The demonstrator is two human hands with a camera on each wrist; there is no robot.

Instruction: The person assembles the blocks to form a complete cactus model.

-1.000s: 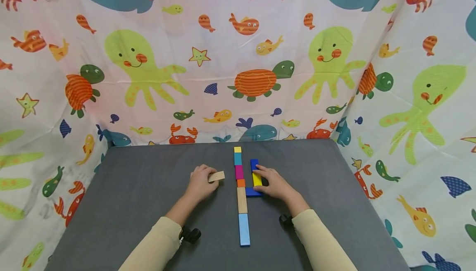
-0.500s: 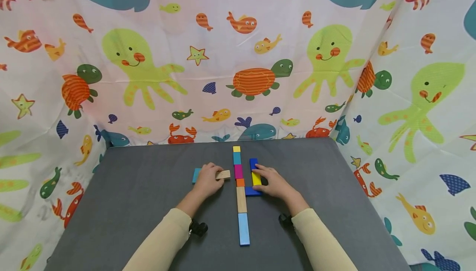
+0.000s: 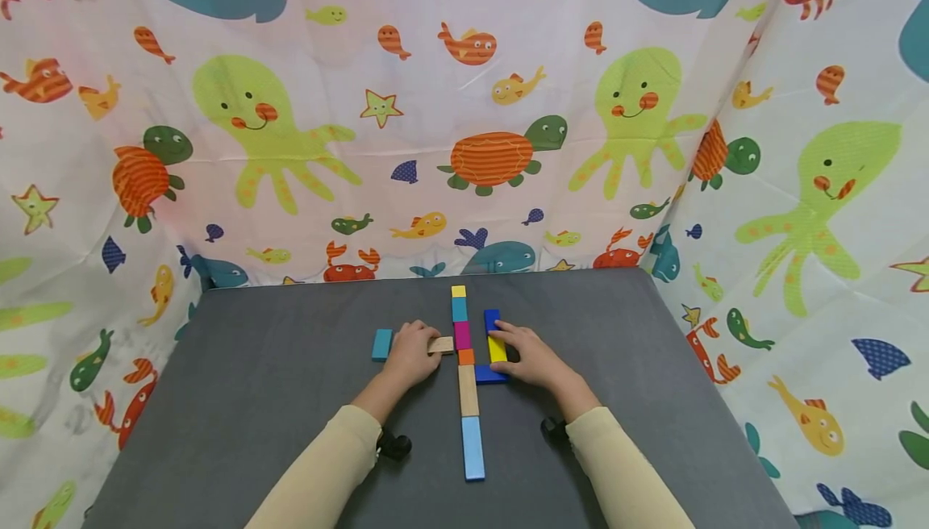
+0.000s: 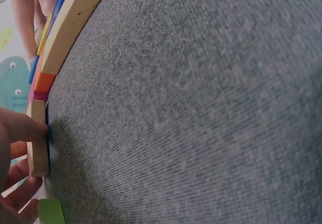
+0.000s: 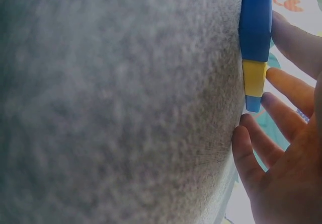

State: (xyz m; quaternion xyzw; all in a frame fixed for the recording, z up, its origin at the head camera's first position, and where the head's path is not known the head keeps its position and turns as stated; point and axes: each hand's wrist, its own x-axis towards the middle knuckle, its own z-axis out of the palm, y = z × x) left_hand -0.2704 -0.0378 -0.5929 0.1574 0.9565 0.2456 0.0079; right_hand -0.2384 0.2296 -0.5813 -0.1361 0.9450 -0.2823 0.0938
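Observation:
My left hand (image 3: 411, 357) pinches a plain wooden block (image 3: 441, 345) between thumb and fingers. The block's right end is right at the magenta block (image 3: 461, 336) in a column of coloured blocks. In the left wrist view, the thumb lies along the near face of the wooden block (image 4: 38, 158). My right hand (image 3: 535, 358) rests its fingertips on a yellow block (image 3: 497, 350), fingers spread and fairly straight. That yellow block lies between one blue block (image 3: 491, 319) above and another blue block (image 3: 490, 374) set crosswise below, which reaches the column.
The column runs from a small yellow block (image 3: 458, 291) and a teal one (image 3: 459, 309) down through an orange block (image 3: 466, 357), a wooden one (image 3: 468, 390) and a long light-blue one (image 3: 473, 448). Another teal block (image 3: 382, 345) lies left of my left hand on the grey cloth (image 3: 290, 368).
My left hand has moved right with the wooden block, up to the column. The teal block behind it has come into view. My right hand has stayed in place.

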